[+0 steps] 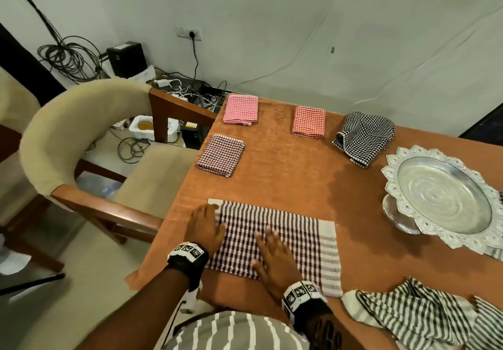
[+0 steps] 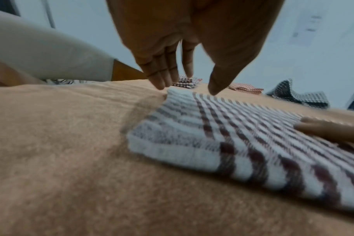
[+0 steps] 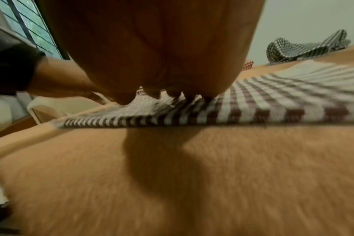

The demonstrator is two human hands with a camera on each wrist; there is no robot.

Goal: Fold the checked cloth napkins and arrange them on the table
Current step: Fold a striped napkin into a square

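Observation:
A maroon-and-white checked napkin (image 1: 275, 241) (image 2: 243, 135) (image 3: 253, 102) lies flat near the front edge of the table, which is covered with an orange cloth (image 1: 285, 164). My left hand (image 1: 205, 227) (image 2: 184, 76) rests at its left end with straight fingers. My right hand (image 1: 272, 254) (image 3: 162, 92) presses flat on its middle. Folded napkins lie further back: a pink one (image 1: 241, 109), an orange one (image 1: 309, 122) and a dark maroon one (image 1: 221, 155). A black-and-white checked napkin (image 1: 363, 137) lies crumpled at the back right. Another striped cloth (image 1: 424, 314) lies bunched at the front right.
A silver footed tray (image 1: 441, 200) with a scalloped rim stands at the right side of the table. A beige upholstered chair (image 1: 81, 137) stands against the table's left edge. Cables and boxes (image 1: 187, 91) lie on the floor behind the table.

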